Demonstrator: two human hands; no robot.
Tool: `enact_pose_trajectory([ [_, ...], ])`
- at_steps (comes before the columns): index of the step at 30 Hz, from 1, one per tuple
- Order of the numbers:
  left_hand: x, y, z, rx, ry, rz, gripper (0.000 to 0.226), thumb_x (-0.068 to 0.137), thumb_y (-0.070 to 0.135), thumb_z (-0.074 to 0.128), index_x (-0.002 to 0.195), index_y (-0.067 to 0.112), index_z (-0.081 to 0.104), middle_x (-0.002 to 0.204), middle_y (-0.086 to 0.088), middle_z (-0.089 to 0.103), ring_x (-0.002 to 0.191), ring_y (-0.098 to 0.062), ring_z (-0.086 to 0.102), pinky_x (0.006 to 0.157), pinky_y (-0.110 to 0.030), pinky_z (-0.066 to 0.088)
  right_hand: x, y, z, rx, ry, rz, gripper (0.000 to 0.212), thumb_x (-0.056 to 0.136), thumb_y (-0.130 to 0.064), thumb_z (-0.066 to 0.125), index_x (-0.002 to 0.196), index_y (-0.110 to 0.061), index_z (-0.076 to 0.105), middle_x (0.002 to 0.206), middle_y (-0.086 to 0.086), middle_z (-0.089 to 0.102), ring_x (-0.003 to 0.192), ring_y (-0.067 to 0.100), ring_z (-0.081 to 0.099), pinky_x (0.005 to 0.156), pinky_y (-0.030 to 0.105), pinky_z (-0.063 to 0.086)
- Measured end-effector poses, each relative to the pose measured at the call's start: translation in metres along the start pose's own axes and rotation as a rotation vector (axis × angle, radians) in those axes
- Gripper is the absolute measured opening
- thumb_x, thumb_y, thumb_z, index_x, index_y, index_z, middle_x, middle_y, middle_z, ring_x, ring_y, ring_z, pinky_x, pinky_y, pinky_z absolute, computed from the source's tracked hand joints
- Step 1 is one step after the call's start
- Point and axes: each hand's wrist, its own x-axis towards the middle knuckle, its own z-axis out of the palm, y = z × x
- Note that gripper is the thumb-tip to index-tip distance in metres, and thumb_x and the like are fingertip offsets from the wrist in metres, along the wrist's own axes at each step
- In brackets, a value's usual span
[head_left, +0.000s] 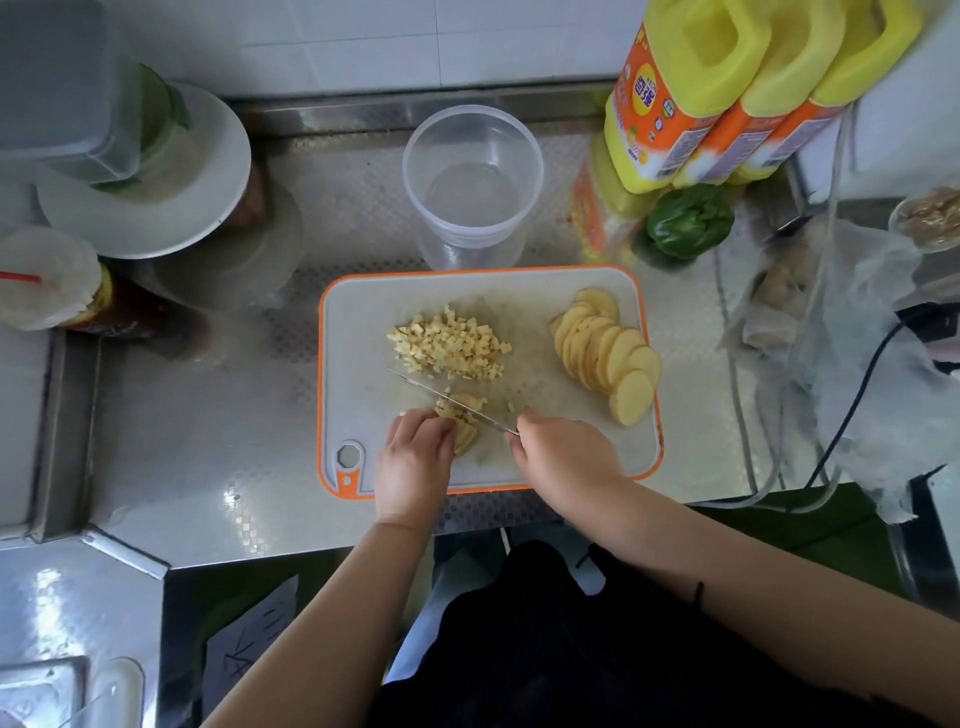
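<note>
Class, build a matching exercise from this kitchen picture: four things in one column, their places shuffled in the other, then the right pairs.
1. pile of pale diced potato cubes
2. fanned row of round potato slices
3. clear round plastic tub
4. steel kitchen knife

a. gripped by the right hand
b. behind the orange-rimmed grey cutting board
c. lying on the board's right part
d. lying on the board's left half

Pairs: 1-d, 2-c, 3-b, 4-a.

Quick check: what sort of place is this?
Most likely a working kitchen, perhaps a commercial one: a stainless steel counter, a cutting board with diced potato and potato slices where the right hand works a knife while the left hand holds a potato piece, and large yellow jugs.
</note>
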Motion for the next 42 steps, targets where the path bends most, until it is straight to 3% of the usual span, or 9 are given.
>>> enact_pose_trajectory([
  [3,-0.002,-0.003,0.003,-0.013,0.035,0.031,0.011,0.086,0.015,0.068,0.085,0.006,0.074,0.089,-0.004,0.066,0.082,-0.018,0.058,0.066,-0.026,0.048,0.007,-0.002,0.004,0.043,-0.068,0.042,0.034,0.103,-0.035,0.033,0.104,-0.009,0.054,0.063,-0.001,0.04,0.062,0.023,0.044,0.043,0.028,0.018],
  [8,-0.003,-0.006,0.006,-0.025,0.019,0.041,0.008,0.081,0.002,0.078,0.087,0.005,0.074,0.09,-0.007,0.066,0.082,-0.023,0.061,0.066,-0.031,0.052,0.015,0.003,0.008,0.162,-0.138,0.081,0.037,0.103,-0.04,0.033,0.098,-0.01,0.054,0.068,0.0,0.045,0.065,0.023,0.046,0.053,0.029,0.03],
  [13,-0.003,-0.008,0.007,-0.016,0.036,0.065,0.004,0.085,0.006,0.074,0.087,0.004,0.073,0.091,-0.008,0.066,0.086,-0.019,0.055,0.071,-0.026,0.047,0.009,0.008,0.001,0.131,-0.021,-0.004,0.035,0.101,-0.043,0.035,0.08,-0.016,0.04,0.057,-0.004,0.038,0.054,0.022,0.046,0.042,0.03,0.02],
  [17,-0.003,-0.009,0.008,-0.013,0.038,0.047,0.021,0.09,0.02,0.059,0.086,0.004,0.072,0.093,-0.007,0.067,0.086,-0.02,0.056,0.071,-0.026,0.044,0.0,-0.001,0.001,0.008,0.001,-0.076,0.034,0.102,-0.04,0.034,0.081,-0.014,0.045,0.06,0.001,0.044,0.05,0.022,0.044,0.041,0.028,0.018],
  [21,-0.003,-0.009,0.01,-0.019,0.041,0.029,0.026,0.091,0.024,0.055,0.085,0.006,0.073,0.094,-0.005,0.068,0.085,-0.019,0.055,0.07,-0.025,0.044,0.003,-0.011,-0.004,-0.04,-0.034,0.021,0.033,0.082,-0.031,0.073,0.065,-0.01,0.055,0.045,-0.005,0.019,0.034,0.015,0.015,0.042,0.019,-0.001],
  [26,-0.004,-0.009,0.013,-0.057,0.056,0.025,0.024,0.092,0.022,0.057,0.088,0.005,0.074,0.094,-0.006,0.067,0.086,-0.021,0.057,0.074,-0.026,0.046,0.014,-0.009,0.018,-0.002,-0.079,0.022,0.011,0.098,-0.016,0.048,0.103,-0.008,0.055,0.063,-0.002,0.04,0.051,0.018,0.039,0.042,0.027,0.016],
  [31,-0.004,-0.008,0.007,-0.029,0.058,0.052,0.026,0.092,0.023,0.055,0.089,0.005,0.074,0.093,-0.007,0.067,0.087,-0.02,0.057,0.075,-0.025,0.046,0.026,0.002,0.01,0.244,-0.124,0.047,0.033,0.1,-0.043,0.038,0.085,-0.015,0.046,0.067,-0.001,0.047,0.064,0.024,0.052,0.053,0.03,0.037],
  [37,-0.003,-0.006,-0.002,-0.005,0.122,0.108,0.026,0.094,0.024,0.057,0.092,0.005,0.073,0.093,-0.009,0.065,0.091,-0.02,0.054,0.077,-0.024,0.044,0.017,0.01,0.014,0.281,-0.146,0.084,0.036,0.1,-0.044,0.036,0.08,-0.015,0.044,0.062,-0.002,0.043,0.063,0.022,0.049,0.05,0.031,0.032],
  [42,-0.006,-0.002,0.01,0.232,0.058,0.316,0.02,0.09,0.032,0.064,0.097,0.014,0.067,0.098,-0.008,0.064,0.091,-0.03,0.056,0.079,-0.04,0.047,0.008,0.005,0.021,0.36,-0.1,0.149,0.036,0.099,-0.043,0.04,0.089,-0.012,0.053,0.073,0.001,0.054,0.074,0.026,0.059,0.06,0.033,0.042],
])
